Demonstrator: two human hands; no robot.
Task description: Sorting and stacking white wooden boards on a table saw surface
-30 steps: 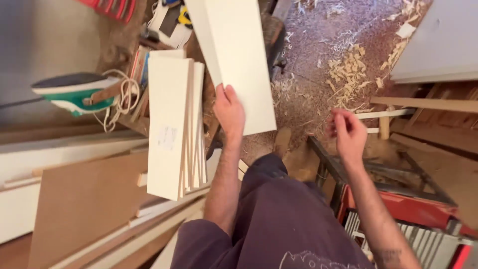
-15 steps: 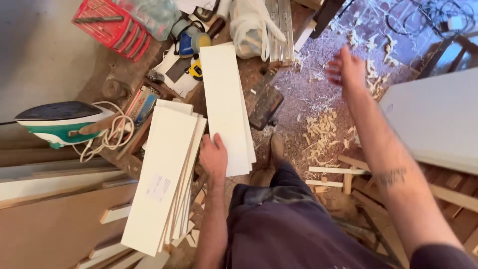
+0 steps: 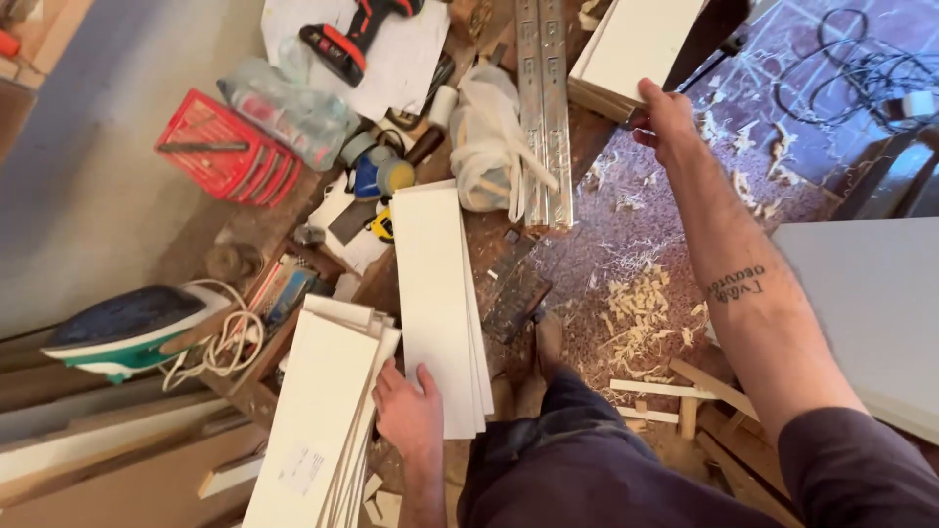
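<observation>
My left hand [image 3: 409,416] grips the near end of a long white board [image 3: 437,293] that lies flat, pointing away from me over the cluttered floor. Just left of it stands a stack of white boards [image 3: 318,430] on edge, leaning against the pile. My right hand [image 3: 665,122] is stretched far forward and closes on the near corner of a white panel stack [image 3: 636,49] at the top of the view. My dark trousers [image 3: 597,469] fill the bottom middle.
Wood shavings [image 3: 636,313] cover the floor at centre right. Metal drawer rails [image 3: 543,108], a white bag [image 3: 489,137], a red crate [image 3: 220,156], a cordless drill [image 3: 347,39], a clothes iron [image 3: 122,328] and a large white panel [image 3: 871,303] at right surround me.
The view has tilted forward. My left hand lowered the white board flat onto the floor. My right arm reached forward from near my lap to the panel stack far ahead.
</observation>
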